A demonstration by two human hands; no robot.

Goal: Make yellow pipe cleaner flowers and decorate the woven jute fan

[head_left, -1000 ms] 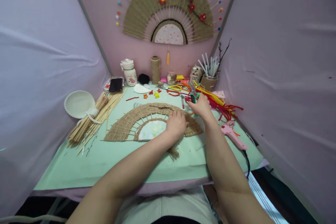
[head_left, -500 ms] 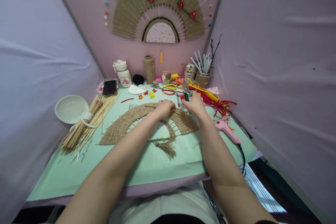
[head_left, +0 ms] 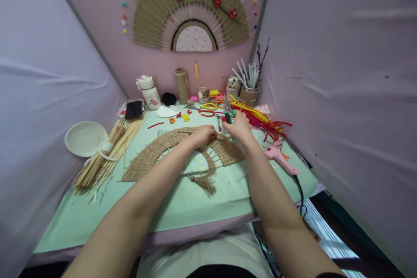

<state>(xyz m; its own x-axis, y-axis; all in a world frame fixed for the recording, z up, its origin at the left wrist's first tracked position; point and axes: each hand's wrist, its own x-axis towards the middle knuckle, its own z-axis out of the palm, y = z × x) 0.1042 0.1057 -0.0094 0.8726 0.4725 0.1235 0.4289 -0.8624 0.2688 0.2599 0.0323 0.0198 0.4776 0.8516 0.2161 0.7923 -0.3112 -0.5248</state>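
My left hand point(head_left: 206, 134) rests on the upper right part of a woven twine fan point(head_left: 143, 160), its fingers curled in a pinch. A thin stick-like bit shows by the fingertips, but what they hold is mostly hidden. In my right hand point(head_left: 240, 126) are pliers point(head_left: 229, 115) with green and black handles, jaws pointing away from me, just beyond the fan's right side. The fan lies flat, with a pale patterned half-round point(head_left: 197, 164) at its centre partly behind my left forearm. A twine tassel point(head_left: 204, 183) hangs below it.
Bundled sticks point(head_left: 94, 163) and a white plate point(head_left: 85, 139) are on the left. To the right lie red and yellow pipe cleaners point(head_left: 272, 128) and a pink glue gun point(head_left: 280, 159). Scissors point(head_left: 207, 113), small flowers point(head_left: 186, 117), a twine spool point(head_left: 181, 86) and a bottle point(head_left: 148, 92) stand or lie behind.
The view has shifted slightly, moving the scene a little left. My left hand stays on the fan and my right hand keeps the pliers in nearly the same place.
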